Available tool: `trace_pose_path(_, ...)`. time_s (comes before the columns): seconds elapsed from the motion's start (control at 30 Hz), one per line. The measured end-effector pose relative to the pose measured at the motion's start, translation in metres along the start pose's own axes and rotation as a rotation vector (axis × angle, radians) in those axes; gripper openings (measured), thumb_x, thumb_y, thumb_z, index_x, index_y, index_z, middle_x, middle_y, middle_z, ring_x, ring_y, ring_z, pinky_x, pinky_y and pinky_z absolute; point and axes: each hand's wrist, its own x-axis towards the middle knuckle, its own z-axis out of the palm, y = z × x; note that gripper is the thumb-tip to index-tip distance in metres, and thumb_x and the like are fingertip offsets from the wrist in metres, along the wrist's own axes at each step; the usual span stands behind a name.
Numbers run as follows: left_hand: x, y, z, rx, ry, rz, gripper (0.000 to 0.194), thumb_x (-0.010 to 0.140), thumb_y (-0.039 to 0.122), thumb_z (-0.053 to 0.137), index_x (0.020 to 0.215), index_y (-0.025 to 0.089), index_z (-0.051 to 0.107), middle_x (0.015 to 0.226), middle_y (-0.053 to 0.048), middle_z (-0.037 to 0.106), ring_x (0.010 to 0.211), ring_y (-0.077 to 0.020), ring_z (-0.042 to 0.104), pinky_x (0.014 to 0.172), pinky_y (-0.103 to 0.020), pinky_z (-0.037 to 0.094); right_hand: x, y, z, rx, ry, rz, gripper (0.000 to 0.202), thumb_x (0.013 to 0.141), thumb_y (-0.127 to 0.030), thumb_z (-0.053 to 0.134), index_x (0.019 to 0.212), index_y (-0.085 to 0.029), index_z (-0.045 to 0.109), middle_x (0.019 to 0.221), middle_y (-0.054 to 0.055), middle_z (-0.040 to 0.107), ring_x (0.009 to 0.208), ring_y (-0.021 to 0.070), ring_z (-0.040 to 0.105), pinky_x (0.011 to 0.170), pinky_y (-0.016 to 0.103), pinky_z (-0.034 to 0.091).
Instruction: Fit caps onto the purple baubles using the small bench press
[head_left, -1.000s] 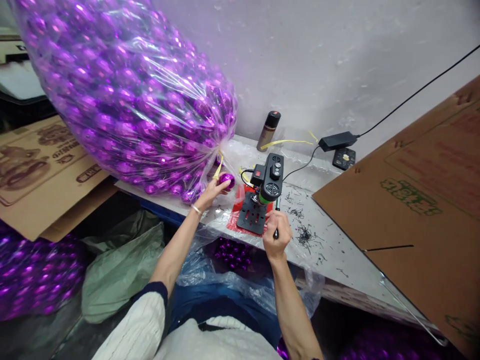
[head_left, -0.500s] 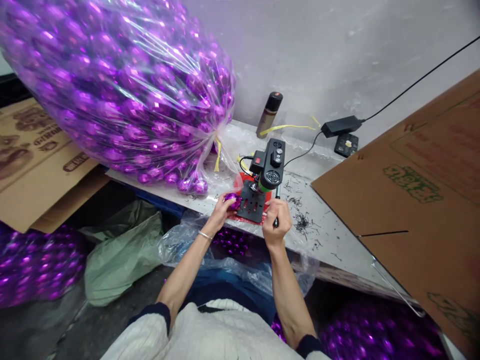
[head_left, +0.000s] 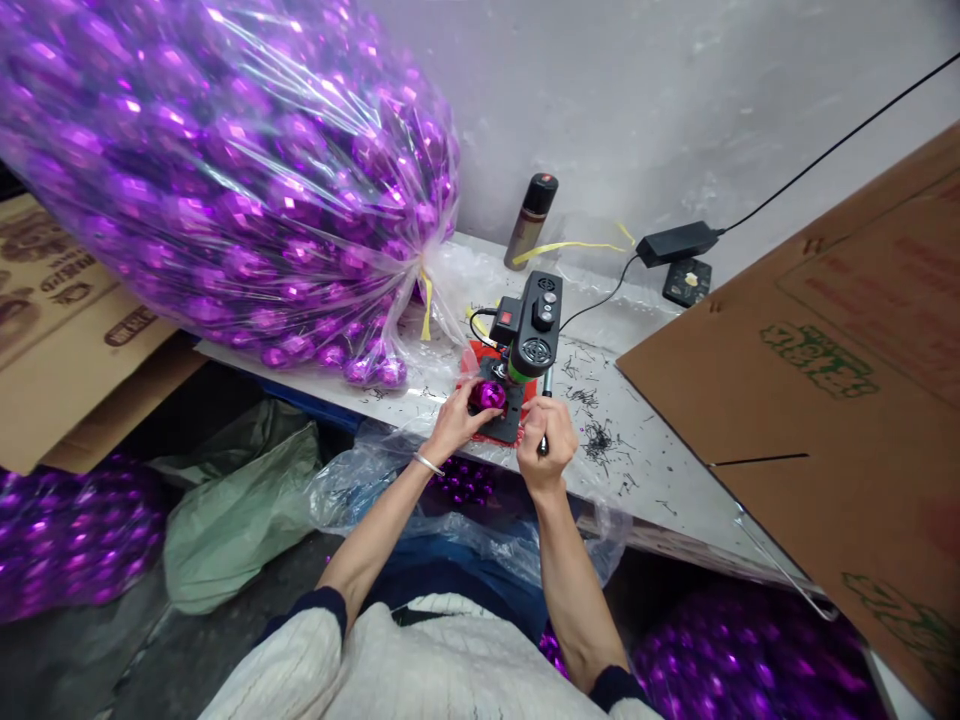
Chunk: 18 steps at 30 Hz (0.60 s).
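Between the thumb and fingers of my left hand [head_left: 456, 418] is a shiny purple ball [head_left: 491, 396], held over the slotted black base plate [head_left: 501, 428] of a small bench drill press [head_left: 535, 325]. The ball sits just in front of and below the drill's head. My right hand [head_left: 547, 437] is closed around the black-gripped lever [head_left: 547, 383] on the machine's right side. Red material [head_left: 529, 390] shows beneath the base. What the drill's tip touches, if anything, is hidden.
A large clear bag of purple balls [head_left: 247, 200] lies at the left, tied with yellow ribbon. Behind the machine stand a spray can [head_left: 531, 222] and a power adapter [head_left: 679, 243]. Dark shavings [head_left: 598, 438] litter the worktop. A cardboard box [head_left: 825, 350] rises at the right.
My left hand has moved the purple ball rightward from the plate's left edge onto the plate, near the drill head. My right hand stays on the lever.
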Motion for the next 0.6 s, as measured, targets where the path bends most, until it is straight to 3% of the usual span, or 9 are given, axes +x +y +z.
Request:
trace_pose_path(0.2,0.0036,-0.0028,0.0011,0.160,0.020,0.162,0.058,0.083,0.047,0.076,0.130,0.019,0.057,0.123,-0.013,0.068,0.116,-0.0281,0.065,0.099,-0.043,0.053,0.0001,-0.0004,0.0002,-0.003,0.003,0.001,0.023,0.094,-0.008,0.044,0.078,-0.021,0.054,0.075,0.002,0.061,0.074,0.0133,0.062,0.067,0.027,0.049)
trace_pose_path(0.4,0.0079,0.0033,-0.0016,0.245,-0.010,0.303,0.055,0.084,0.047,0.075,0.127,0.017,0.060,0.121,-0.014,0.069,0.114,-0.0289,0.065,0.100,-0.046,0.052,0.0005,-0.0004,-0.0008,-0.009,-0.003,0.003,0.023,0.094,-0.008,0.044,0.078,-0.021,0.054,0.075,0.002,0.061,0.074,0.0136,0.062,0.067,0.027,0.048)
trace_pose_path(0.5,0.0086,0.0036,-0.0006,0.242,0.015,0.267,0.057,0.081,0.046,0.079,0.126,0.017,0.062,0.122,-0.014,0.069,0.116,-0.0297,0.064,0.102,-0.046,0.051,0.0004,-0.0006,-0.0012,-0.005,-0.008,0.009,0.023,0.094,-0.009,0.044,0.078,-0.021,0.054,0.075,0.002,0.062,0.074,0.0138,0.062,0.068,0.028,0.048)
trace_pose_path(0.6,0.0095,-0.0002,0.0019,0.150,0.064,0.126,0.058,0.080,0.046,0.080,0.127,0.017,0.063,0.123,-0.014,0.070,0.117,-0.0293,0.065,0.102,-0.044,0.052,0.0006,-0.0009,-0.0012,0.004,-0.005,0.017,0.023,0.094,-0.009,0.044,0.078,-0.021,0.054,0.074,0.001,0.062,0.074,0.0140,0.063,0.069,0.028,0.048)
